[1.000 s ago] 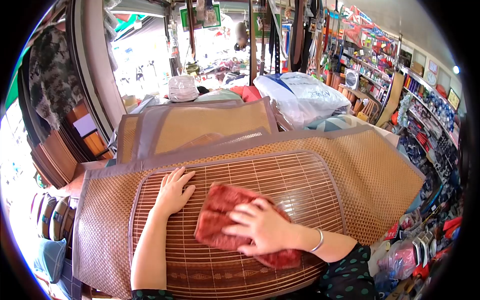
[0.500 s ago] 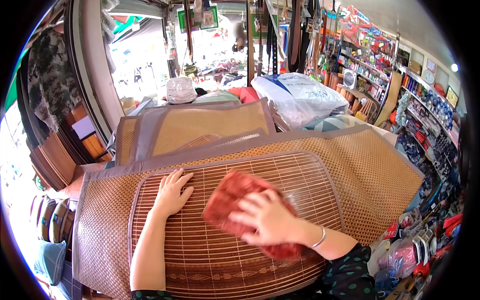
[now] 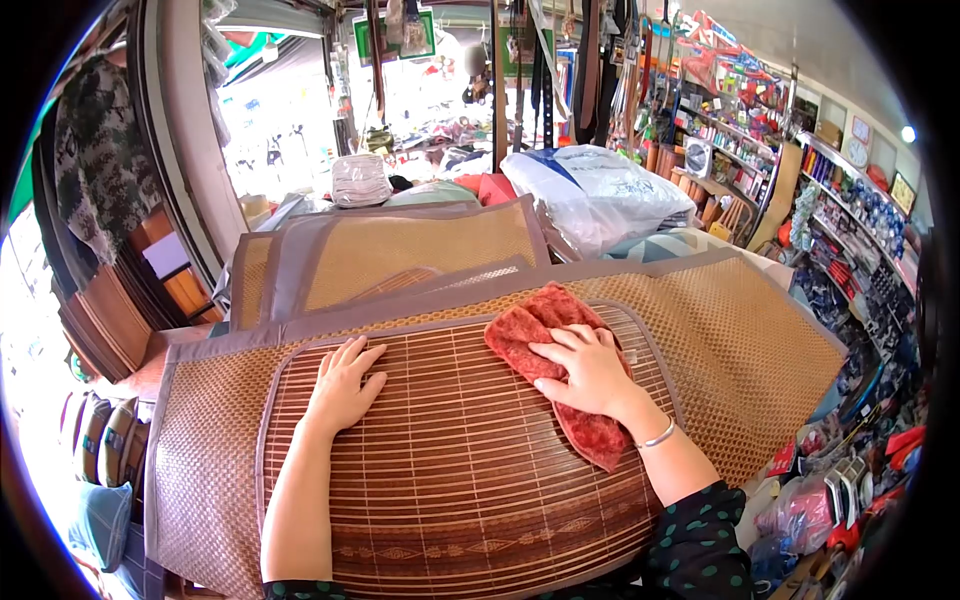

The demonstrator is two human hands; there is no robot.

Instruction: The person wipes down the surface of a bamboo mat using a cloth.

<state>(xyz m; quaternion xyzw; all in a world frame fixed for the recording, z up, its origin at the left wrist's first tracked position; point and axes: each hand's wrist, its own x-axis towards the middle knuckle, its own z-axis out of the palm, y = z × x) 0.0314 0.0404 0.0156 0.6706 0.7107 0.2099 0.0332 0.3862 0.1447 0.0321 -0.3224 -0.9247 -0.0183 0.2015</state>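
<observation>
A brown bamboo-slat mat (image 3: 440, 440) with rounded corners lies on a larger woven mat (image 3: 205, 470) edged in grey-brown fabric. Flat on the upper left of the slats rests my left hand (image 3: 346, 388), open, with its fingers stretched away from me and nothing in them. My right hand (image 3: 588, 372) grips a red plush cloth (image 3: 590, 437) against the upper right of the slats, its fingers curved over the fabric. Part of the cloth is hidden under that palm, while its corners stick out above and below.
Behind lie more folded woven mats (image 3: 420, 245) and a white plastic-wrapped package (image 3: 600, 200). Belts (image 3: 590, 75) hang overhead. Stocked shelves (image 3: 850, 210) line the right side, with packaged goods (image 3: 800, 510) below. Cushions (image 3: 105, 440) are stacked at the left.
My right hand has slid the red cloth away from me and to the right across the slats. The cloth is now more bunched. My left hand stays where it was.
</observation>
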